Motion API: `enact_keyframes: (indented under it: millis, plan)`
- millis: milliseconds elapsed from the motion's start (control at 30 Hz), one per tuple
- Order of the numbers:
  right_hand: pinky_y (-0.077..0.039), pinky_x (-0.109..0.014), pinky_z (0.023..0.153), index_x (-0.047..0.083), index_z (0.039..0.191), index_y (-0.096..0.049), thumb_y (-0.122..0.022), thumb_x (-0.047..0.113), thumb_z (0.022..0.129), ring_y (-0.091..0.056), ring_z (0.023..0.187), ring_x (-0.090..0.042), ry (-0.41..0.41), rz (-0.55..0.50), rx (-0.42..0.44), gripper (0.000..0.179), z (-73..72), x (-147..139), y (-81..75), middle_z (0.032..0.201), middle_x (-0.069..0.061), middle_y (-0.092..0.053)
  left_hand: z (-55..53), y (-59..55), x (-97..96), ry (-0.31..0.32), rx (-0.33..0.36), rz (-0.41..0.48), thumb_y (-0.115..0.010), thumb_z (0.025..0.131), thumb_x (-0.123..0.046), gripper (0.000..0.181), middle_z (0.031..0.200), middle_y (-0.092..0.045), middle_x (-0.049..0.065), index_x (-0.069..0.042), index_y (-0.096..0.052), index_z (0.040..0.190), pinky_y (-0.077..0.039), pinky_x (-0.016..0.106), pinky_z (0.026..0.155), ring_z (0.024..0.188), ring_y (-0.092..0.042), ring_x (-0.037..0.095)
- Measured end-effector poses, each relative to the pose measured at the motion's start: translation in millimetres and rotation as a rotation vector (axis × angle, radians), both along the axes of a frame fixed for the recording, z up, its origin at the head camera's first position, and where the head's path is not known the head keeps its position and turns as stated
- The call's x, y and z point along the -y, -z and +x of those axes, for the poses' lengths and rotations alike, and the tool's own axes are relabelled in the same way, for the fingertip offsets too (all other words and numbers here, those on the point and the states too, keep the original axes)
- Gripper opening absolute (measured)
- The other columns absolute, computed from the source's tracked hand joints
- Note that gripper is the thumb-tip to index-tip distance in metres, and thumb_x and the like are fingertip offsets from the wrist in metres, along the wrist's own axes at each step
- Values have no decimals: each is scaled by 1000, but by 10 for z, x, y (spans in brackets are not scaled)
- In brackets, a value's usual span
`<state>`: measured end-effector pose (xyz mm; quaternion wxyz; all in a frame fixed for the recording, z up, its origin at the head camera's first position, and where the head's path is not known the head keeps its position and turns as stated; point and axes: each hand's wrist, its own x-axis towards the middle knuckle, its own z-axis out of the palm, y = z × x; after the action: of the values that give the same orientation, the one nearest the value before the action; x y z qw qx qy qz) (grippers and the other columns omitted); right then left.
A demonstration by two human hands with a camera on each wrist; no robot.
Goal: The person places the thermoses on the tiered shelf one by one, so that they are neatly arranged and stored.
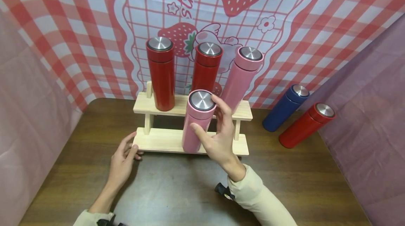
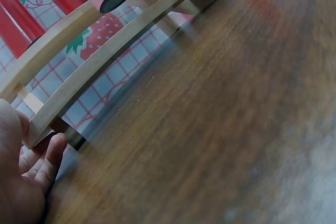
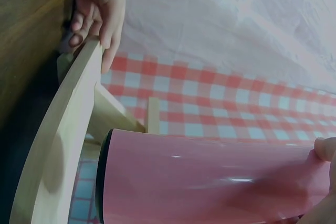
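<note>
My right hand [image 1: 221, 141] grips a pink thermos bottle [image 1: 193, 131] near its steel-topped lid, thumb in front and fingers round the right side. Its dark base shows in both wrist views, a small gap above the lower board of a two-tier wooden stand [image 1: 161, 140]. At the stand's left end, my left hand [image 1: 121, 161] pinches the lower board's corner, with fingertips reaching beneath it in the left wrist view. On the upper tier are two red thermos bottles [image 1: 162, 82] and, at the right, another pink thermos bottle [image 1: 238, 85], partly behind my right hand.
Right of the stand, a blue thermos bottle [image 1: 283, 111] and a red thermos bottle [image 1: 305, 127] stand on the brown wooden table [image 1: 177, 187]. Behind hangs a checked strawberry-print cloth [image 1: 91, 32]. Pink cloths [image 1: 370, 113] flank the table.
</note>
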<state>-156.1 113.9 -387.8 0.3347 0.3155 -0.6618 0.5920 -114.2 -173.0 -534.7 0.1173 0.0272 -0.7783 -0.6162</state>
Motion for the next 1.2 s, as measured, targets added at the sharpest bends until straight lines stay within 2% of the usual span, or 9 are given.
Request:
enact_keyframes:
  millis: [267, 400, 500, 833, 933, 1200]
  plan:
    - [-55, -34, 107, -12, 153, -44, -85, 38, 101, -62, 125, -26, -45, -8, 34, 83, -47, 170, 7, 144, -34, -58, -4, -1, 0, -1, 12, -4, -55, 116, -3, 47, 115, -75, 29, 0, -50, 163, -59, 19, 72, 80, -69, 6]
    - [-54, -34, 105, -11, 154, -46, -89, 12, 93, -62, 121, -27, -68, -21, 60, 77, -70, 256, 4, 145, -32, -58, -2, 4, 9, 4, 6, -4, -55, 116, -3, 47, 115, -75, 30, 0, -50, 163, -59, 19, 72, 80, -69, 5]
    - [-55, -34, 104, -10, 155, -47, -87, -6, 84, -63, 118, -28, -69, -26, 75, 82, -89, 313, 9, 147, -30, -58, 2, 8, 18, 7, 6, -7, -55, 116, -3, 48, 115, -75, 30, 0, -50, 163, -59, 19, 72, 80, -69, 5]
    - [-55, -34, 99, -5, 155, -49, -87, -9, 84, -63, 113, -26, -87, -50, 111, 81, -174, 448, 41, 138, -29, -60, 1, 10, 13, 4, 13, -9, -56, 116, -4, 47, 116, -75, 30, -1, -50, 163, -59, 19, 72, 81, -69, 5]
    - [-55, -33, 100, -4, 155, -50, -87, -10, 84, -63, 113, -25, -88, -55, 128, 81, -188, 484, 47, 137, -29, -60, -4, 15, 11, 3, 15, -12, -56, 116, -5, 47, 116, -76, 29, -1, -50, 163, -59, 19, 73, 80, -69, 5]
    - [-54, -40, 106, -2, 156, -50, -88, -7, 85, -62, 121, -31, -93, -52, 165, 81, -223, 606, 64, 142, -25, -61, -2, 8, 12, 6, 7, -9, -56, 116, -5, 47, 113, -76, 28, -2, -51, 162, -59, 19, 72, 79, -69, 6]
